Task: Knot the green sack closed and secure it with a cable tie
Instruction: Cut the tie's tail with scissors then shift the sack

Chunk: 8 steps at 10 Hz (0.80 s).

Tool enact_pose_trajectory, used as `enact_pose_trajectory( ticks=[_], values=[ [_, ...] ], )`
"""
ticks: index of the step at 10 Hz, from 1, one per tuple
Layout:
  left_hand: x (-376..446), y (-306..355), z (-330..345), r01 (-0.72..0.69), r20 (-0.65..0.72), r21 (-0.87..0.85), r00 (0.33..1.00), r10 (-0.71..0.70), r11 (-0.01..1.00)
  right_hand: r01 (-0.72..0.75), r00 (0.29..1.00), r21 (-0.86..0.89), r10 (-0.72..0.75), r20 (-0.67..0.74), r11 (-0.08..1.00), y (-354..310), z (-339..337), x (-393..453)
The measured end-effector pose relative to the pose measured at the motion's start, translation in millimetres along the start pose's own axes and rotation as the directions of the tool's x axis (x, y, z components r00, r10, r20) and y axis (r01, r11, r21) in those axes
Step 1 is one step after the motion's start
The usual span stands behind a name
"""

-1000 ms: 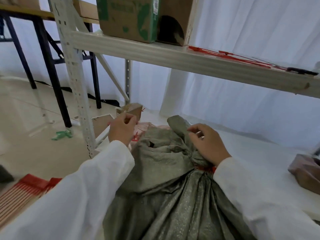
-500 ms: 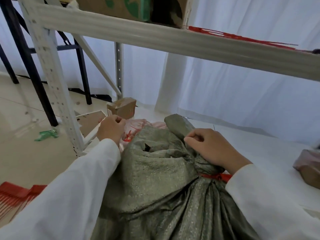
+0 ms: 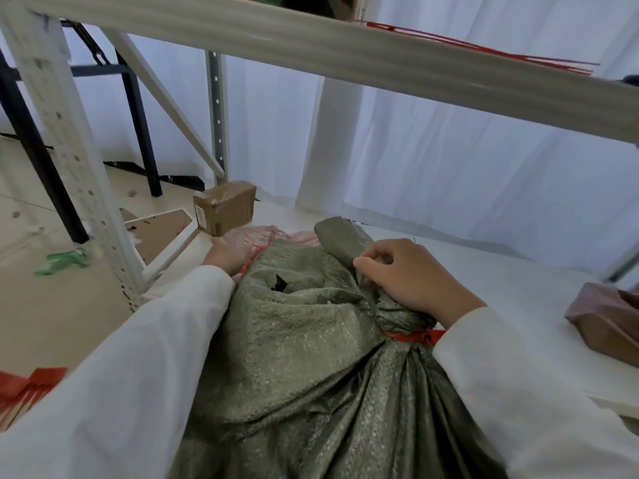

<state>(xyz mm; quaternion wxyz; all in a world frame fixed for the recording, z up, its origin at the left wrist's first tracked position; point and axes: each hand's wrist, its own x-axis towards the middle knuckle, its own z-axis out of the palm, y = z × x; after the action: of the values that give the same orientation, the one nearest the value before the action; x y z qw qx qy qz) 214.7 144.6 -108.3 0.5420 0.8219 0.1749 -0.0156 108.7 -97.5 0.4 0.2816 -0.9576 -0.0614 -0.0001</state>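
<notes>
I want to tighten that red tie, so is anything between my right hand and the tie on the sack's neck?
Nothing visible: the right hand grips the green sack just above the red cable tie.

Up top there's a pale shelf beam (image 3: 380, 60) running across my view, with a bunch of spare red ties (image 3: 484, 50) lying on it. On the floor past the rack's perforated white upright (image 3: 69, 160) sits a small taped cardboard box (image 3: 224, 207), next to a flat piece of cardboard (image 3: 162, 229). A scrap of green plastic (image 3: 64, 261) lies on the tile to the left, more red strips (image 3: 27, 385) at the bottom left edge. White curtain (image 3: 449, 167) behind everything, black table legs (image 3: 138, 126) off left, a brownish wrapped parcel (image 3: 608, 316) far right.
</notes>
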Motion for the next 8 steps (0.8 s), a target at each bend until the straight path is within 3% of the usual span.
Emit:
enact_pose_trajectory(
  ticks=[1,2,3,5,6,7,8],
  values=[
    [-35,26,-13,-0.022,0.022,0.162,1.0,0.019,0.987,0.003,0.999,0.007,-0.002,-0.048,1.0,-1,-1,-4],
    [-57,43,-19,-0.07,0.045,0.183,0.997,0.063,0.981,-0.02,0.994,-0.014,0.018,-0.104,1.0,0,-1,-12],
    [-84,57,-22,-0.181,0.17,0.324,0.977,0.131,0.929,-0.064,0.992,-0.023,0.061,-0.114,0.998,-2,-6,-26],
    [-145,79,-18,-0.478,0.452,0.567,0.861,0.231,0.671,-0.063,0.99,0.072,0.053,0.131,0.995,10,-28,-60],
    [-175,64,-7,-0.526,0.624,0.5,0.77,0.135,0.688,-0.082,0.978,0.178,0.044,0.206,0.981,18,-31,-76],
    [-188,46,5,-0.534,0.659,0.585,0.752,0.026,0.61,-0.06,0.993,0.139,0.046,0.106,0.988,27,-28,-91],
    [-202,47,15,-0.49,0.613,0.595,0.79,0.034,0.637,-0.047,0.997,0.134,0.055,-0.055,0.99,31,-29,-103]
  ],
)
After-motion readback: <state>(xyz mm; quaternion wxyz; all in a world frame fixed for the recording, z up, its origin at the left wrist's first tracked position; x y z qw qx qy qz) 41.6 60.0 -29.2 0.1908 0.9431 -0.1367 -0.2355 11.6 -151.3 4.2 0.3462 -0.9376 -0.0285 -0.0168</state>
